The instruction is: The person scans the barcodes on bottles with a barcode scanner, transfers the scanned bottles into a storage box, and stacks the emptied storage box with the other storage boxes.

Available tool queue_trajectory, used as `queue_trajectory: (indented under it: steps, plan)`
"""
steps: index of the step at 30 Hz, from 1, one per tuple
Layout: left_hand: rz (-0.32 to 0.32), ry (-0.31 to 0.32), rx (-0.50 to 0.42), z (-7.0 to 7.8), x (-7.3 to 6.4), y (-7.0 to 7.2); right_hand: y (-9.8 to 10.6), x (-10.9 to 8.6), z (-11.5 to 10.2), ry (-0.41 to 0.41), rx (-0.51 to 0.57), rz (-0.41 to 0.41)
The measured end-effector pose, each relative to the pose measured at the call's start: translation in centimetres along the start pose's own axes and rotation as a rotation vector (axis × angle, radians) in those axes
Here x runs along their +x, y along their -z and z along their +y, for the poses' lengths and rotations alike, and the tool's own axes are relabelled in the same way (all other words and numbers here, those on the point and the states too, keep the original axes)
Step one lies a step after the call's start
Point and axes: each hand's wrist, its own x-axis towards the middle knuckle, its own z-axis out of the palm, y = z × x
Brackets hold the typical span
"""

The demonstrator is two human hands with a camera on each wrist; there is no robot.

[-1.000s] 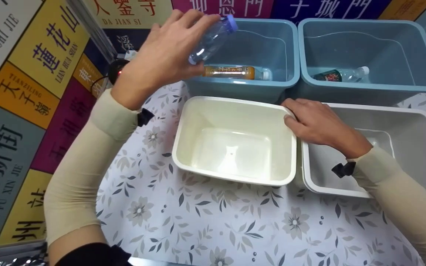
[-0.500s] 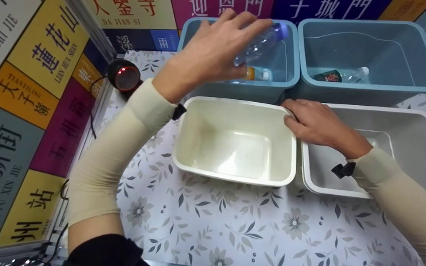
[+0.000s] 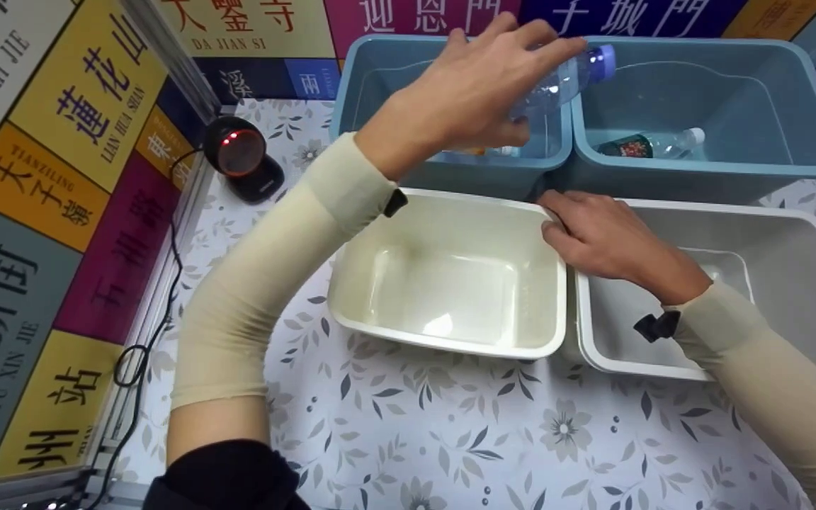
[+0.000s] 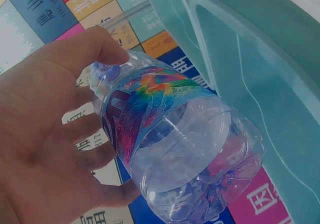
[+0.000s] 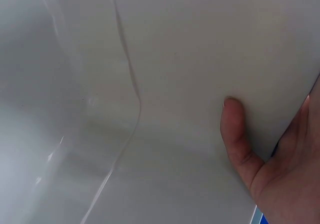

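My left hand (image 3: 486,88) holds a clear plastic bottle (image 3: 557,88) with a purple-blue cap, over the place where the two blue bins meet. In the left wrist view the bottle (image 4: 175,134) shows a rainbow-coloured label, with thumb and fingers around it. My right hand (image 3: 603,237) grips the rim of the cream bin (image 3: 443,347) at its far right corner, beside the grey-white bin (image 3: 755,212). Its thumb (image 5: 235,129) lies against a pale wall in the right wrist view. The cream bin has nothing in it.
The left blue bin (image 3: 358,85) contains an orange-labelled bottle, mostly hidden by my hand. In the right blue bin (image 3: 734,170) lies a bottle with a dark label (image 3: 631,145). A black scanner (image 3: 241,159) with red lights and a cable stands at the left on the floral tablecloth (image 3: 380,425).
My left hand has carried the clear bottle rightward across the left blue bin, from its left side to the edge of the right blue bin. My right hand has stayed on the rim.
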Motion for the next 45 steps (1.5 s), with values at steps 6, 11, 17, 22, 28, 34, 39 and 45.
queue_trajectory:
  steps: [6,11,17,22,28,34,39,45]
  plan:
    - [-0.06,-0.021,0.004,1.5,2.2,0.2,0.1,0.0,0.0,-0.009,0.005,-0.013]
    - [-0.081,-0.05,-0.008,2.4,4.0,0.1,0.0,0.0,0.0,-0.011,0.013,-0.012]
    - [-0.103,-0.041,-0.011,3.7,5.9,0.1,0.0,0.0,0.2,-0.012,0.017,-0.016]
    - [-0.124,-0.035,-0.004,4.9,7.7,-0.1,0.1,-0.1,0.3,-0.008,0.017,-0.007]
    - [-0.156,-0.049,-0.001,6.4,10.1,-0.5,0.0,-0.1,0.4,-0.008,0.016,0.003]
    - [-0.179,-0.058,-0.014,7.4,11.9,-0.8,0.0,-0.1,0.3,-0.014,0.02,-0.009]
    - [-0.197,-0.064,-0.042,8.1,13.2,-0.5,0.1,-0.1,0.3,-0.016,0.012,-0.006]
    - [-0.218,-0.056,-0.092,8.6,14.4,-0.6,0.1,0.1,0.2,-0.012,0.014,-0.015]
